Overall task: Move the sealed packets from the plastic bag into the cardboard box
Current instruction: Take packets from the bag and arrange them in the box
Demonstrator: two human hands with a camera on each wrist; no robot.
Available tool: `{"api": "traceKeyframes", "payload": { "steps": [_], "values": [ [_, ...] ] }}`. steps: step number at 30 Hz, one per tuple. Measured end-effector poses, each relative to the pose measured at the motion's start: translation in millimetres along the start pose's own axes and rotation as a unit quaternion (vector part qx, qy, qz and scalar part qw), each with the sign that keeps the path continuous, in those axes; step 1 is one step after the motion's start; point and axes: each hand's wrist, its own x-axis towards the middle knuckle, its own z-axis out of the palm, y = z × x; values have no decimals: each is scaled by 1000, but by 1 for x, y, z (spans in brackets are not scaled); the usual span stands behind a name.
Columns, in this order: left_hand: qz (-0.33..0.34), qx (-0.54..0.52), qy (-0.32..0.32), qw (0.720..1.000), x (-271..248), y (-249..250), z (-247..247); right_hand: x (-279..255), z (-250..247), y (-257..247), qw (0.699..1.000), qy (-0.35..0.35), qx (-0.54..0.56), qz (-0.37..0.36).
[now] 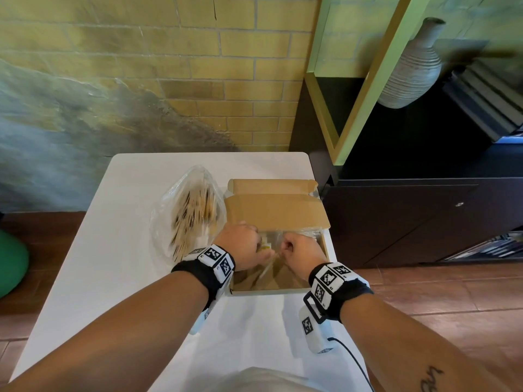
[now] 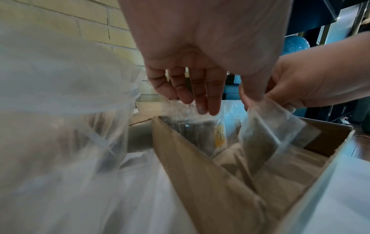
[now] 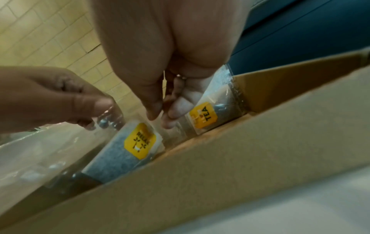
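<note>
An open cardboard box (image 1: pixel 268 291) sits on the white table (image 1: pixel 113 264), with a clear plastic bag (image 1: pixel 189 210) of packets lying to its left. Both hands are over the box. My left hand (image 1: pixel 243 244) pinches the top edge of a clear sealed packet (image 3: pixel 120 158) that bears a yellow RELAX label. My right hand (image 1: pixel 300 250) pinches the same packet's other top corner (image 2: pixel 266 139). The packet hangs slanted inside the box. A second packet (image 3: pixel 206 117), with a yellow TEA label, leans against the box's far end behind my right fingers (image 3: pixel 174 114).
The box's lid flap (image 1: pixel 277 205) folds back towards the wall. A dark cabinet (image 1: pixel 410 222) stands close to the table's right side, with a ribbed vase (image 1: pixel 413 66) on a shelf above. A green object (image 1: pixel 11 264) lies on the floor at the left.
</note>
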Motion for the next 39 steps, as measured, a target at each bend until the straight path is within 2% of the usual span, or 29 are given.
{"api": "traceKeyframes", "payload": {
  "steps": [3, 8, 15, 19, 21, 24, 27, 32, 39],
  "values": [
    [2, -19, 10, 1000, -1, 3, 0, -1, 2, 2, 1000, -6, -1, 11],
    [-12, 44, -15, 999, 3, 1, 4, -2, 5, 2, 1000, -3, 14, 25],
    [-30, 27, 47, 998, 0, -3, -2, -3, 0, 6, 998, 14, 42, 46],
    [-1, 4, 102, 995, -5, -1, 1, -7, -6, 10, 998, -1, 13, 65],
    [25, 1, 76, 997, -8, 6, 6, -10, -8, 9, 996, -36, -29, 73],
    [49, 41, -36, 997, -12, 19, 14, -10, -7, 11, 992, -69, -62, 86],
    [18, 80, -109, 991, -11, 22, 22, -8, -5, 12, 987, -88, -98, 95],
    [-49, 62, -114, 990, -6, 11, 32, -3, -3, 19, 984, -66, -107, 126],
    [-61, 61, -103, 991, -5, 6, 29, -1, -1, 19, 983, -58, -135, 110]
  ]
}}
